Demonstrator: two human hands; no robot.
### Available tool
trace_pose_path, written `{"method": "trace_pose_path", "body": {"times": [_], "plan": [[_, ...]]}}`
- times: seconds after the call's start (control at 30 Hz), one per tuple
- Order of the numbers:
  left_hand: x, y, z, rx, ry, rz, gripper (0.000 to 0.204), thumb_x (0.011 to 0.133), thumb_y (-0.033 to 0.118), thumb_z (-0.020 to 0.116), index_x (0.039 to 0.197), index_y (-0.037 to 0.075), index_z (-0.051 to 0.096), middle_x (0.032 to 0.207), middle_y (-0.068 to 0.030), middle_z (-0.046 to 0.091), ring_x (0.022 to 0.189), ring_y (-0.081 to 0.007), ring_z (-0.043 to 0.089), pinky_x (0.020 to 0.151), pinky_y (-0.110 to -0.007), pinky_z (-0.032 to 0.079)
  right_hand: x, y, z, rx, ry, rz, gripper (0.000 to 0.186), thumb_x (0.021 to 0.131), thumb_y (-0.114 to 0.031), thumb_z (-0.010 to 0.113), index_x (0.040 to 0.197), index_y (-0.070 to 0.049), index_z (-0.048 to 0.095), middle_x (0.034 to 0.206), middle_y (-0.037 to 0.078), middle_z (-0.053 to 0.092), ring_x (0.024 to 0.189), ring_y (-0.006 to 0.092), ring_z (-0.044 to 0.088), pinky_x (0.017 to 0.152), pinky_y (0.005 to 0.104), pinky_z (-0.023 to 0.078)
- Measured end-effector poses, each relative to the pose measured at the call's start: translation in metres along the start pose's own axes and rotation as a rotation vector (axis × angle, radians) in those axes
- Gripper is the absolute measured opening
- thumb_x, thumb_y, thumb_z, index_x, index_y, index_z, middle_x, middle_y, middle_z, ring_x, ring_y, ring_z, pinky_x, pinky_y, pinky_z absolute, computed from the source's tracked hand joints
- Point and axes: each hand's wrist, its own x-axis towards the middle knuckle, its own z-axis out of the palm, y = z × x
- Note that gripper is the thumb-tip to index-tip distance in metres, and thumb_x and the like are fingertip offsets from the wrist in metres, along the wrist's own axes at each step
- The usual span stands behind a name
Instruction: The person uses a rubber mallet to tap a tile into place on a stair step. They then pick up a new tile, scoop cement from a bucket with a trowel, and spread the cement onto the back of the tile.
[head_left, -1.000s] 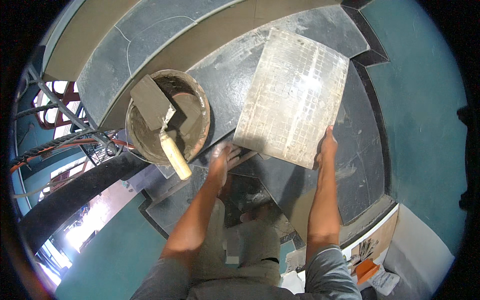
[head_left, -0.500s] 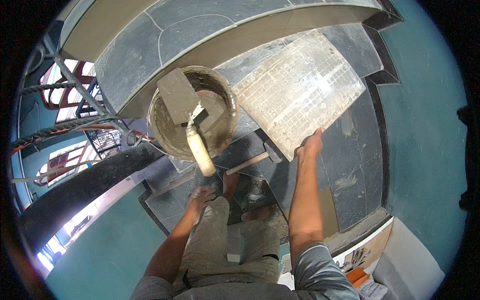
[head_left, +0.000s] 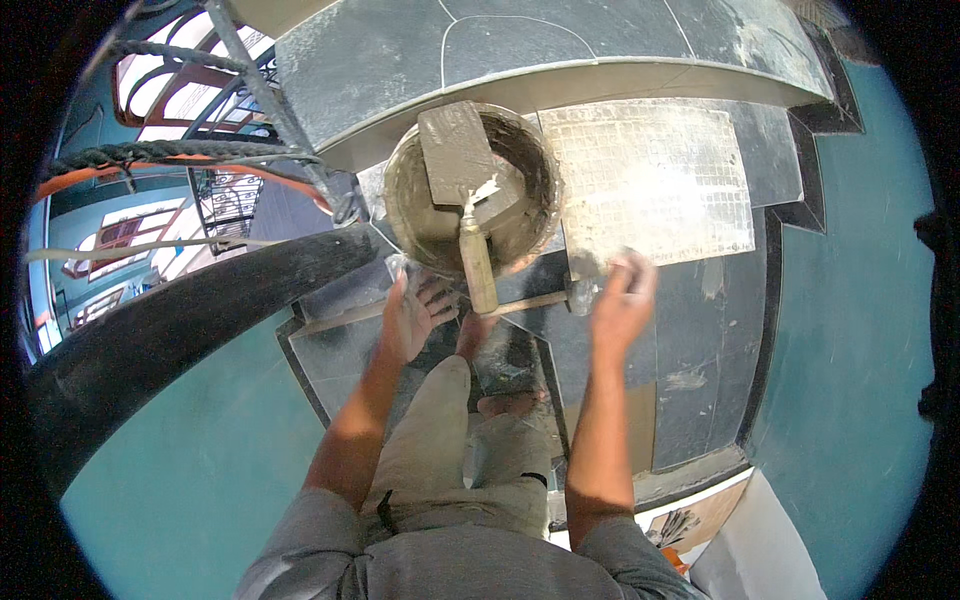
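Right hand (head_left: 622, 305) stands at the near edge of the tile (head_left: 650, 180), its fingers bent; blur leaves me unable to tell whether they are parted from that edge or pinching it. Ahead of this hand, the tile lies grid face up on the step (head_left: 772, 165). Sound handling, in my judgement, calls for lowering the near edge evenly, fingertips kept from beneath it, and clearing the hammer (head_left: 580, 296) just left of the hand, lest the tile catch on it. Right forearm reaches almost straight forward. Left hand (head_left: 415, 315) is empty, fingers fanned, its arm angled inward; beyond it sits the bucket (head_left: 553, 190), with the trowel (head_left: 479, 265) laid across, handle toward the person.
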Motion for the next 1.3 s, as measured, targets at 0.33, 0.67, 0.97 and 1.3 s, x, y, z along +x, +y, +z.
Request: {"method": "trace_pose_path", "body": {"times": [0.33, 0.67, 0.97, 1.3], "plan": [[0.032, 0.003, -0.009, -0.385, -0.449, 0.041, 0.059, 0.098, 0.037, 0.062, 0.147, 0.006, 0.052, 0.148, -0.0198, 0.059, 0.137, -0.0373, 0.056, 0.119, -0.061, 0.038, -0.018, -0.124, 0.113, -0.621, -0.682, -0.443, 0.044, 0.093, -0.04, 0.07, 0.104, 0.002, 0.073, 0.105, 0.024, 0.07, 0.102, 0.0404, 0.063, 0.093, 0.0503, 0.05], [0.044, 0.02, 0.022, -0.376, -0.212, 0.062, 0.065, 0.088, 0.014, 0.06, 0.147, -0.008, 0.045, 0.15, -0.0259, 0.053, 0.14, -0.0405, 0.052, 0.122, -0.059, 0.04, -0.002, -0.147, -0.074, -0.53, -0.552, -0.115, 0.047, 0.107, -0.041, 0.059, 0.125, 0.003, 0.056, 0.101, 0.033, 0.071, 0.097, 0.0545, 0.068, 0.084, 0.0574, 0.054], [0.037, 0.047, 0.027, -0.228, -0.27, 0.086, 0.066, 0.101, 0.034, 0.053, 0.155, -0.001, 0.039, 0.157, -0.0242, 0.049, 0.139, -0.0419, 0.054, 0.115, -0.063, 0.044, -0.054, -0.079, -0.191, -0.211, -0.462, 0.455, 0.026, 0.108, -0.028, 0.053, 0.095, -0.005, 0.055, 0.073, 0.004, 0.056, 0.06, 0.0115, 0.051, 0.055, 0.0331, 0.042], [0.04, 0.034, 0.04, 0.307, -0.023, 0.27, 0.081, 0.111, 0.062, 0.031, 0.167, 0.004, 0.016, 0.166, -0.0191, 0.038, 0.149, -0.036, 0.044, 0.119, -0.06, 0.039, -0.067, -0.074, -0.223, -0.573, -0.677, 0.043, 0.024, 0.106, -0.024, 0.057, 0.111, -0.001, 0.057, 0.089, 0.024, 0.065, 0.078, 0.0425, 0.065, 0.072, 0.0498, 0.051]]}}
